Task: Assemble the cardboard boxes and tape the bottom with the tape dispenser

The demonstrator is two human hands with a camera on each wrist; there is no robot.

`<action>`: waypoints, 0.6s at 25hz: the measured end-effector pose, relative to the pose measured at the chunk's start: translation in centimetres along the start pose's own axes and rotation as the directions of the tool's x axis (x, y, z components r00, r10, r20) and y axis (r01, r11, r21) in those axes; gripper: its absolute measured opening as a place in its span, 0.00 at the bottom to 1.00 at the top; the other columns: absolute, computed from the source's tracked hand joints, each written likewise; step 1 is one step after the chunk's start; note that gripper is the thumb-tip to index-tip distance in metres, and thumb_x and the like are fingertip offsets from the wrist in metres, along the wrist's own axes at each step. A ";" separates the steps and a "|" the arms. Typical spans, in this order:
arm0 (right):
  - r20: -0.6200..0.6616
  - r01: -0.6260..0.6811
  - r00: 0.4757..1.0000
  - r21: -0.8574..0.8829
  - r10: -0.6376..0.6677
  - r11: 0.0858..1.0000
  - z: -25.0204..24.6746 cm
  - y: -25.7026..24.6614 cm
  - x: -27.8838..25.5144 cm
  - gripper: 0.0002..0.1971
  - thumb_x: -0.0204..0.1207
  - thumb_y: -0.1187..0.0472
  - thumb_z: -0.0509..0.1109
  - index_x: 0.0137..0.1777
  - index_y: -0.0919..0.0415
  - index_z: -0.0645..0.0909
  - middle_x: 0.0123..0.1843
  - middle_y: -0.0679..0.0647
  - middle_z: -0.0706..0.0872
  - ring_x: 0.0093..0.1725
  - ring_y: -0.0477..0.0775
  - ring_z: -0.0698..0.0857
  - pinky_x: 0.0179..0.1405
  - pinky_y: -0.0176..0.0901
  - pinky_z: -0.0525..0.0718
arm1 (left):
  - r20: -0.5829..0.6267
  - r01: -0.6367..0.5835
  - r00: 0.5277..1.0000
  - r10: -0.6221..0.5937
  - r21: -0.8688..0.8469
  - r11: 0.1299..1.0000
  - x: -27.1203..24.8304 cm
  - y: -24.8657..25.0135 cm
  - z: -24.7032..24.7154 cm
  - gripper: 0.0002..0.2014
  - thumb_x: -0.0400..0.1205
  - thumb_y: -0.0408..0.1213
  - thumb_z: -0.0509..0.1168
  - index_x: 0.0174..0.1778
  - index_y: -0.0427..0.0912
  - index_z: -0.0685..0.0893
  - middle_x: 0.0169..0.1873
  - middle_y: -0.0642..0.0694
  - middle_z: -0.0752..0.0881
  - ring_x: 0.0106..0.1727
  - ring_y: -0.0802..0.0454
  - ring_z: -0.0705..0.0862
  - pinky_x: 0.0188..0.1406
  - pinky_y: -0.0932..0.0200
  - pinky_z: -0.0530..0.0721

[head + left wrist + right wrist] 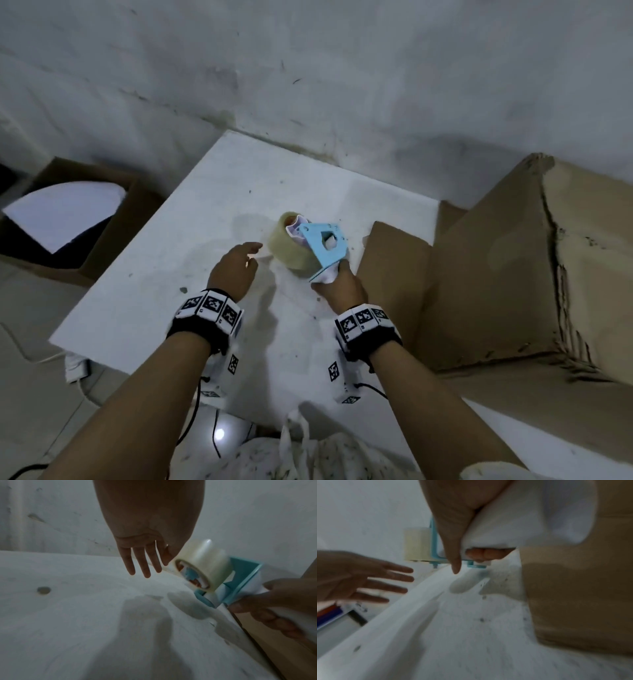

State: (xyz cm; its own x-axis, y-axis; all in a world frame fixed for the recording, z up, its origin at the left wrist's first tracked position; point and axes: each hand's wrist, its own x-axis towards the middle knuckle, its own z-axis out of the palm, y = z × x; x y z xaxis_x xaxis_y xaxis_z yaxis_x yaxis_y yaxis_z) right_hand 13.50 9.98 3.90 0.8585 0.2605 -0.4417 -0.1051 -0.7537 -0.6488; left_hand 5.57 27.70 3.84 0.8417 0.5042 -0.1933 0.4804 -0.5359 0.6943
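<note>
A light-blue tape dispenser point(323, 245) carrying a roll of clear tape point(289, 245) hangs just above the white table point(154, 274). My right hand point(337, 286) grips its white handle from below point(505, 534). My left hand point(239, 262) hovers with straight spread fingers point(142, 563) just left of the roll point(204, 563), not touching it. A large brown cardboard box point(513, 274) stands at the right, its flap point(394, 267) lying over the table's right edge, close to the dispenser point(240, 582).
A second open cardboard box point(102, 240) holding something white sits on the floor at the left. A grey wall point(308, 68) rises behind the table. Cables trail from both wrist bands near the table's front edge.
</note>
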 end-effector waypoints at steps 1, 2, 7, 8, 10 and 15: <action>0.014 0.054 0.998 0.103 -0.055 0.993 -0.6 -0.1 0.0 0.20 0.70 0.62 0.71 0.61 0.62 0.72 0.49 0.61 0.84 0.43 0.60 0.83 0.43 0.51 0.79 | -0.002 -0.020 1.000 0.020 -0.023 1.000 0.5 0.6 -0.6 0.19 0.83 0.29 0.54 0.69 0.43 0.77 0.68 0.44 0.80 0.66 0.44 0.80 0.65 0.55 0.74; 0.017 0.100 0.994 0.220 -0.106 0.970 -1.4 -0.4 -0.3 0.17 0.70 0.67 0.70 0.58 0.61 0.74 0.46 0.59 0.86 0.37 0.56 0.83 0.39 0.51 0.80 | -0.007 -0.043 0.999 0.043 -0.048 0.998 1.0 1.3 -1.2 0.19 0.83 0.30 0.54 0.69 0.43 0.77 0.68 0.44 0.80 0.66 0.44 0.80 0.65 0.55 0.74; -0.025 0.276 0.953 0.489 -0.303 0.827 -7.9 -4.5 -1.5 0.13 0.63 0.79 0.70 0.33 0.60 0.75 0.26 0.50 0.80 0.26 0.45 0.77 0.30 0.39 0.75 | -0.108 -0.251 0.966 0.235 -0.165 0.954 4.2 7.1 -5.7 0.17 0.84 0.30 0.55 0.67 0.40 0.79 0.67 0.41 0.81 0.65 0.43 0.81 0.67 0.54 0.74; -0.006 0.294 0.938 0.547 -0.347 0.784 -9.2 -5.4 -1.9 0.11 0.58 0.77 0.69 0.32 0.62 0.74 0.24 0.48 0.81 0.25 0.46 0.78 0.27 0.37 0.77 | -0.126 -0.295 0.953 0.275 -0.182 0.938 4.6 8.3 -6.7 0.16 0.84 0.30 0.55 0.66 0.40 0.80 0.66 0.41 0.82 0.64 0.42 0.81 0.66 0.54 0.74; 0.002 0.304 0.922 0.618 -0.388 0.725 -11.4 -6.4 -2.6 0.09 0.53 0.75 0.64 0.33 0.64 0.73 0.22 0.46 0.80 0.21 0.45 0.78 0.20 0.34 0.77 | -0.147 -0.377 0.924 0.352 -0.207 0.903 5.0 10.4 -8.3 0.15 0.84 0.31 0.56 0.64 0.40 0.81 0.63 0.41 0.84 0.63 0.43 0.81 0.62 0.58 0.74; -0.269 0.448 0.883 0.725 -0.384 0.523 -14.2 -8.5 -4.4 0.07 0.56 0.68 0.70 0.34 0.65 0.76 0.19 0.53 0.78 0.15 0.47 0.75 0.15 0.35 0.74 | -0.155 -0.504 0.863 0.481 -0.333 0.797 4.6 14.6 -10.9 0.14 0.85 0.34 0.56 0.63 0.39 0.81 0.58 0.42 0.85 0.58 0.50 0.81 0.58 0.62 0.73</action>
State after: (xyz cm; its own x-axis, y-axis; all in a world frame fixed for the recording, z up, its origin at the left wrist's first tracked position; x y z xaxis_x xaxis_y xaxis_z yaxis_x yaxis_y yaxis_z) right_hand 17.76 6.67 20.15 0.9335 0.3577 0.0259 -0.0339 0.1599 -0.9866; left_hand 13.75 29.62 20.66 0.9190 0.2829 0.2746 -0.1233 -0.4554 0.8817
